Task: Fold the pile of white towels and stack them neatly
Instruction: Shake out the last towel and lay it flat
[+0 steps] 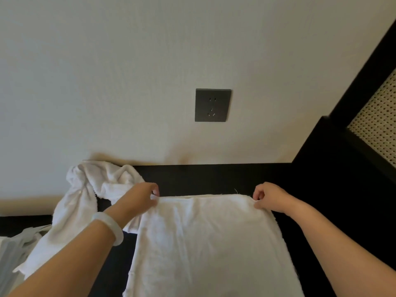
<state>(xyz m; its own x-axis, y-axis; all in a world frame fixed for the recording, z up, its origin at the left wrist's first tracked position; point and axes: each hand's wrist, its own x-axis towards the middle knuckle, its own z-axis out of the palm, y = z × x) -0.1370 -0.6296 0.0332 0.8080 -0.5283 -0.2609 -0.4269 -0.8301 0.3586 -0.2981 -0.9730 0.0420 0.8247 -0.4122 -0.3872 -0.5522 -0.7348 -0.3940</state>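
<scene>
- White, crumpled, far left: pile [85, 189].
- With left hand [137, 198], pinches far left corner of towel [203, 243].
- Lies flat on table [203, 179], long axis from fingers toward body.
- With right hand [267, 197], pinches far right corner, level with left.

towel [203, 243]: white terry cloth, nubby | table [203, 179]: black, matt

Both bare forearms were stretched forward toward the far edge of the dark tabletop [214, 176]. The left hand [139, 197] was held knuckles up, fingers curled, with the far left corner of the towel [203, 243] pinched between thumb and forefinger. The right hand [269, 197] was curled likewise, with the far right corner pinched at its fingertips. The hands were set level and well apart.
</scene>
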